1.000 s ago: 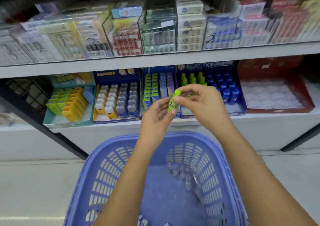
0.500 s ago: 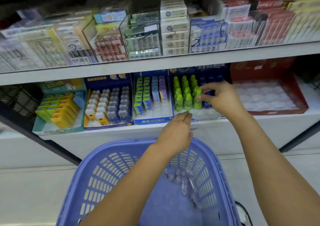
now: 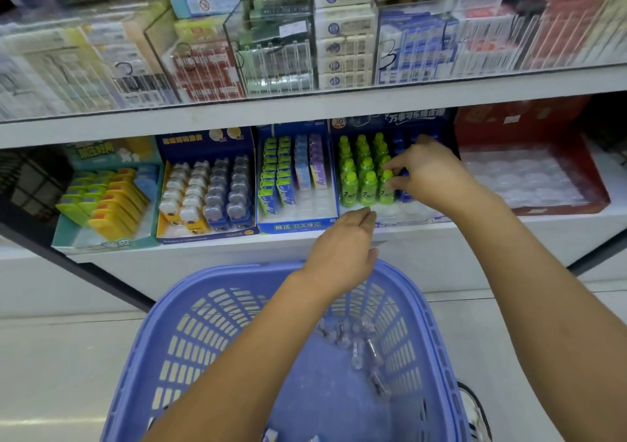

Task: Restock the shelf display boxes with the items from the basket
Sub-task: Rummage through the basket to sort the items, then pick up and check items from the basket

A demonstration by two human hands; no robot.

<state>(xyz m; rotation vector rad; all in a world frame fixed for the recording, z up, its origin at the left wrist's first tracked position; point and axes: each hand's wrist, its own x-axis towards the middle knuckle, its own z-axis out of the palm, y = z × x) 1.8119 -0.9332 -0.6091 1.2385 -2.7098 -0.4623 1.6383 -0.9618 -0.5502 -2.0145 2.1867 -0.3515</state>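
Observation:
A blue display box (image 3: 420, 119) on the lower shelf holds rows of small green bottles (image 3: 363, 170) and blue ones beside them. My right hand (image 3: 424, 173) reaches into it and pinches the cap of the front-right green bottle (image 3: 386, 190), which stands in its slot. My left hand (image 3: 342, 248) hovers palm down with relaxed fingers, holding nothing, at the shelf's front edge above the purple basket (image 3: 210, 306). Several small clear-wrapped items (image 3: 359, 346) lie inside the basket.
Left of the bottle box stand a blue box of green and purple packs (image 3: 291, 177), a box of white and grey pieces (image 3: 207, 190) and a teal box of yellow ones (image 3: 105, 200). A red tray of clear tubs (image 3: 529, 177) is at right. Stocked upper shelf (image 3: 305, 105) overhangs.
A second ago both hands held a green bottle over the basket. My right hand carried it to the display box and set it in the front row; my left hand let go and dropped lower.

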